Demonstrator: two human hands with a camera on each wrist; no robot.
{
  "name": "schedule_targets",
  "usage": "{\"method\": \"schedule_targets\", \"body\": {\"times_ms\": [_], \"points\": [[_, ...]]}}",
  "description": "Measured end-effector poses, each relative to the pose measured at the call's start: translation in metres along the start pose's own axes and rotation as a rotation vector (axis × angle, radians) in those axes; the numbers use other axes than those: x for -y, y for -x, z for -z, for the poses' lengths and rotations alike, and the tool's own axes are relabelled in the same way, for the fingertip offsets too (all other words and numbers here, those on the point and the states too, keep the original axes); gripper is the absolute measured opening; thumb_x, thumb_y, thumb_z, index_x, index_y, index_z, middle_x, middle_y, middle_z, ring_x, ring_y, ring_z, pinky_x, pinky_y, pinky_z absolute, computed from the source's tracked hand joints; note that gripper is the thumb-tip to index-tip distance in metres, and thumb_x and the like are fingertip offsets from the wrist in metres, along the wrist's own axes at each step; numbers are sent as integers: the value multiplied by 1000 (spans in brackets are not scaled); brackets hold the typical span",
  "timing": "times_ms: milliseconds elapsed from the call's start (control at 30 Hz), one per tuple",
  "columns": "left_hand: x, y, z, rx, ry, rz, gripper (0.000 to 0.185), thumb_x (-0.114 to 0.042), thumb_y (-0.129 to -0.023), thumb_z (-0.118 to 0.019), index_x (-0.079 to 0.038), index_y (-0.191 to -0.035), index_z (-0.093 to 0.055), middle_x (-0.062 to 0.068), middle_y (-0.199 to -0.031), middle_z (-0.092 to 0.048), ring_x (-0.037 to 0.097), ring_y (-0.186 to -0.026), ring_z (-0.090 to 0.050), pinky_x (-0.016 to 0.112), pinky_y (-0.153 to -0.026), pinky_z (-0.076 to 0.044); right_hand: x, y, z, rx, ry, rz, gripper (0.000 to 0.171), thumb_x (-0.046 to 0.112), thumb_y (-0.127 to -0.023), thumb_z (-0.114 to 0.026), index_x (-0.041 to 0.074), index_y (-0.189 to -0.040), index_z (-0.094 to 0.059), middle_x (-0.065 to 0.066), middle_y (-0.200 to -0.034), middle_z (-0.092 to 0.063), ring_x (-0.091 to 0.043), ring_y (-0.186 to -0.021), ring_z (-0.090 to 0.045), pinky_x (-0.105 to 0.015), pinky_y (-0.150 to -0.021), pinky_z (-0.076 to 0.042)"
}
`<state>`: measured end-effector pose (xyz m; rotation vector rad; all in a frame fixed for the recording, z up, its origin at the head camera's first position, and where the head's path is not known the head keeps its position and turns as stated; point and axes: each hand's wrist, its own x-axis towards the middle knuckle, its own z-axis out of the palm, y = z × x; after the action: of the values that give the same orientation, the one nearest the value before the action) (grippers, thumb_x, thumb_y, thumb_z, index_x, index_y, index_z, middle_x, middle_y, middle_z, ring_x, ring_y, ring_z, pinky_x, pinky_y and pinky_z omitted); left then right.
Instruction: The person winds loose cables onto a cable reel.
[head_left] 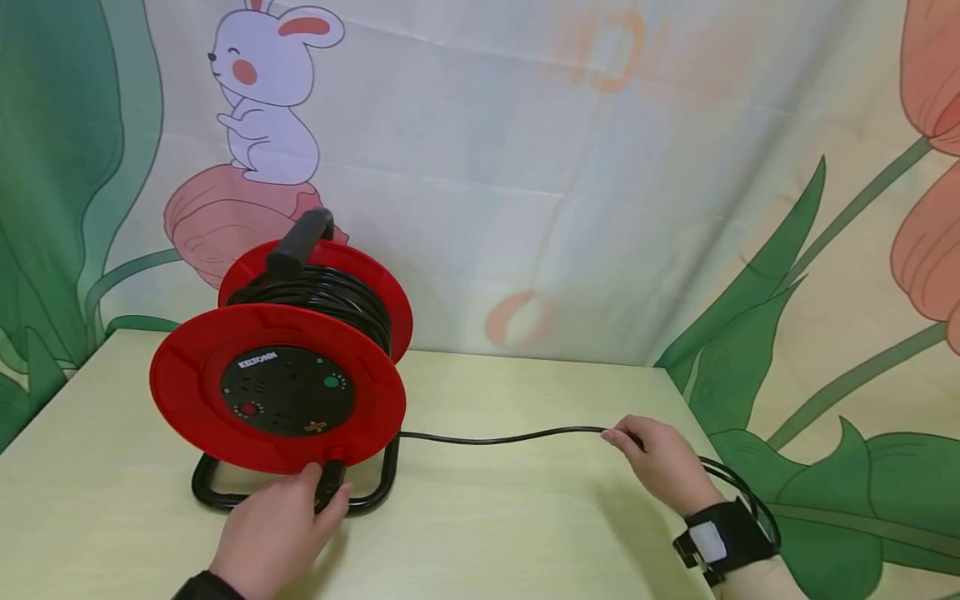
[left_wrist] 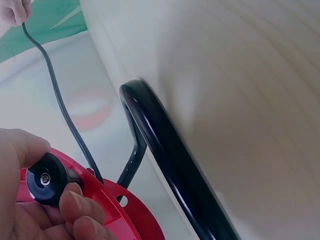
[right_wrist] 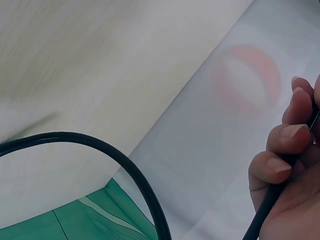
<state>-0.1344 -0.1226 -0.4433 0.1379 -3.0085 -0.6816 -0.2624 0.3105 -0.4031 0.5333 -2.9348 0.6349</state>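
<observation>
The reel [head_left: 279,383] stood upright on its black frame [head_left: 225,496] at the left of the worktop [head_left: 480,517], most of its cable wound between the red flanges, and the step in hand looked like cranking: the left hand [head_left: 273,533] pinched the small black knob [left_wrist: 46,178] at the bottom edge of the near flange, thumb on one side and curled fingers [left_wrist: 80,205] under it (the left wrist view showed that grip plainly). The free cable [head_left: 510,436] ran from the foot of the reel across the worktop to the right hand [head_left: 660,462], which lay knuckles up near the right edge with its fingers [right_wrist: 280,137] curled round the cable, the rest of it looping back past the wrist strap [head_left: 723,542] and over the edge. Both forearms came in low from the near side, the left reaching straight to the reel's base, the right angled out and well apart from it. By my reading, the next move called for a steady turn of the knob while the right hand let the cable slide through a light grip, keeping it taut and level so it laid evenly on the drum; too slack and it could snag on the frame.
</observation>
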Motion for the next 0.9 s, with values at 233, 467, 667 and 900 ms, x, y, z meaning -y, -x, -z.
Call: {"method": "schedule_targets", "body": {"times_ms": [233, 467, 667, 900], "points": [[9, -1, 1, 15, 1, 6, 34, -41, -90, -62, -9, -85, -54, 1, -56, -46, 18, -53, -45, 35, -50, -38, 2, 1, -5, 44, -9, -10, 25, 42, -96, -57, 21, -82, -61, 5, -65, -45, -12, -57, -43, -30, -54, -36], [17, 1, 1, -1, 4, 12, 31, -40, -89, -64, -10, -83, -54, 0, -56, -46, 18, -53, -44, 34, -50, -36, 3, 1, -7, 71, 4, -8, 23, 39, -96, -58, 22, -81, -60, 6, -63, -43, -10, -55, -41, -29, -53, -35], [26, 1, 3, 18, 9, 32, 30, -39, -90, -63, -11, -85, -54, 0, -55, -46, 18, -53, -45, 35, -50, -36, 3, 3, -9, 78, 48, -14, 22, 39, -95, -60, 22, -80, -59, 7, -62, -43, -10, -55, -41, -29, -53, -34], [30, 0, 5, 37, 15, 36, 30, -38, -90, -64, -9, -89, -57, 0, -58, -50, 18, -54, -49, 38, -52, -44, 3, 3, -11, 83, 57, -11, 19, 37, -95, -61, 21, -85, -63, 7, -65, -48, -11, -58, -44, -30, -54, -36]]}}
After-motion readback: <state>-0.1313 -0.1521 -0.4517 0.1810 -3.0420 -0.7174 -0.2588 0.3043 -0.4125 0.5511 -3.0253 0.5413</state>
